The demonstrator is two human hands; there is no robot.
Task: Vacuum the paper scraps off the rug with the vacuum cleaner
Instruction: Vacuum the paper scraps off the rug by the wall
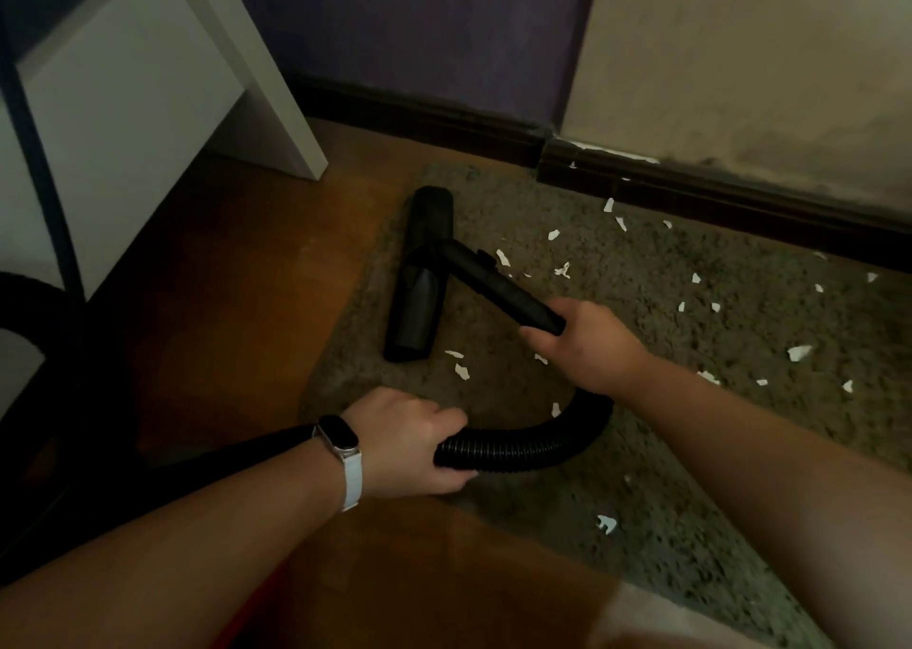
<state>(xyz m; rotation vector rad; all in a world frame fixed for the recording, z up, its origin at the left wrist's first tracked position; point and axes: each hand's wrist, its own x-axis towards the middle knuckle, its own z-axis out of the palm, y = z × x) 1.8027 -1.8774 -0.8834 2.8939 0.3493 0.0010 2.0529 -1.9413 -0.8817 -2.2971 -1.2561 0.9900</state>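
A grey-brown shaggy rug [641, 451] covers the floor at centre and right. Several white paper scraps [799, 352] lie scattered over it, mostly on its right half and near the baseboard. The black vacuum floor head [419, 278] rests on the rug's left part, with a rigid black wand [498, 283] running from it to my right hand [587, 347], which grips the wand's handle end. A ribbed black hose [528, 443] curves down from there to my left hand [409, 443], which grips it. My left wrist wears a watch with a white strap.
Bare wooden floor [237, 303] lies left of and in front of the rug. A white furniture leg and panel [148, 106] stand at the upper left. A dark baseboard [691, 189] and walls bound the far side. A dark hose loops at the far left [29, 313].
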